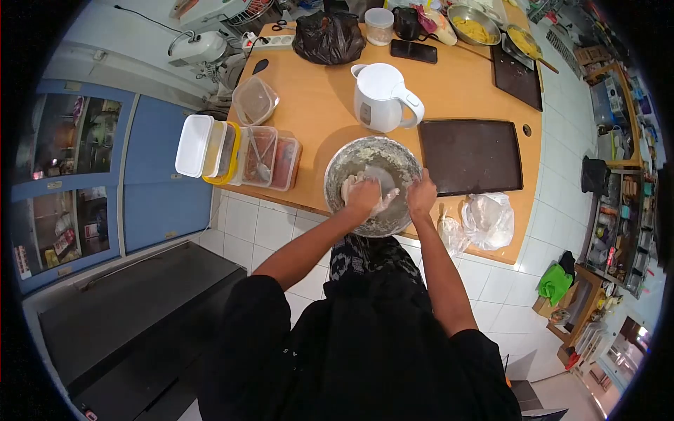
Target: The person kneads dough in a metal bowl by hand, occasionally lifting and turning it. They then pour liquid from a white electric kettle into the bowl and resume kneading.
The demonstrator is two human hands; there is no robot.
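Note:
A metal bowl [342,156] stands at the table's front edge, its inner wall smeared with pale dough. Inside it my left hand [363,196] is closed around pale dough [385,201], which also coats its fingers. On the bowl's right rim my right hand [422,194] is closed, with the fingers wrapped over the edge. Just behind the bowl is a white electric kettle [379,98], its handle toward the right.
Right of the bowl lie a dark baking tray [472,157] and plastic bags [489,220]. Lidded containers [260,156] line the left edge. Farther back are a black bag [328,37], a phone [414,51] and pans of yellow food [474,29].

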